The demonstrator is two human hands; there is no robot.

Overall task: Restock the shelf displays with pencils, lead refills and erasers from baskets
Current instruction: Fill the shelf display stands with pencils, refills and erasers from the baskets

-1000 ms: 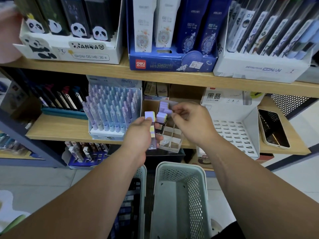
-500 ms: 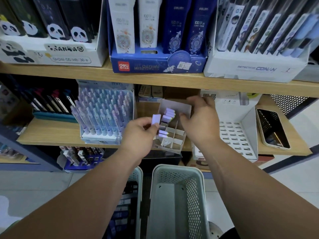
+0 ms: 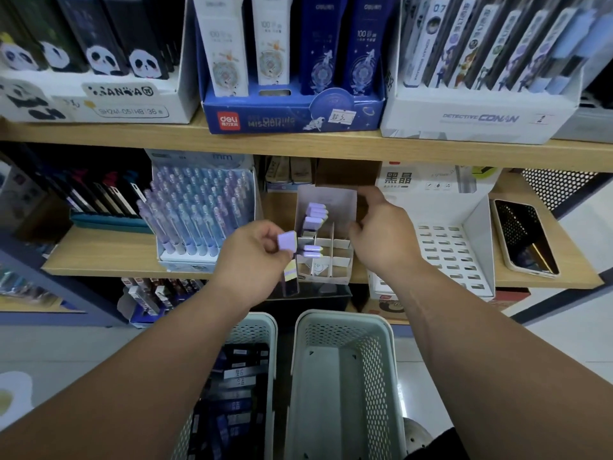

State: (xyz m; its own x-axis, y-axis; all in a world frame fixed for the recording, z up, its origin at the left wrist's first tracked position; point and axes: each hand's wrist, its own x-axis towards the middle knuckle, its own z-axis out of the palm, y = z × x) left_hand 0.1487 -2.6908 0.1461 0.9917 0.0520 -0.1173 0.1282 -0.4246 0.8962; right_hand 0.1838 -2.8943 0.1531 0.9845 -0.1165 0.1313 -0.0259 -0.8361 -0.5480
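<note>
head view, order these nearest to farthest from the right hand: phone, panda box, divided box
1. divided box, gripped by the right hand
2. phone, off to that hand's right
3. panda box, up at far left

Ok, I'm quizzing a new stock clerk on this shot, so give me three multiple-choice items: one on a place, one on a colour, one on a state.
1. Where is the phone? A) in a basket B) top shelf C) middle shelf, right end
2. Cap colour of the refill case in the left hand? A) red B) lilac C) green
3. The right hand is: A) gripping the divided display box B) hanging idle C) holding a pen
Key: 1C, it lies flat on that board; 2B, the pinched cap is pale purple; 3A, fingers curl round the box's wall.
</note>
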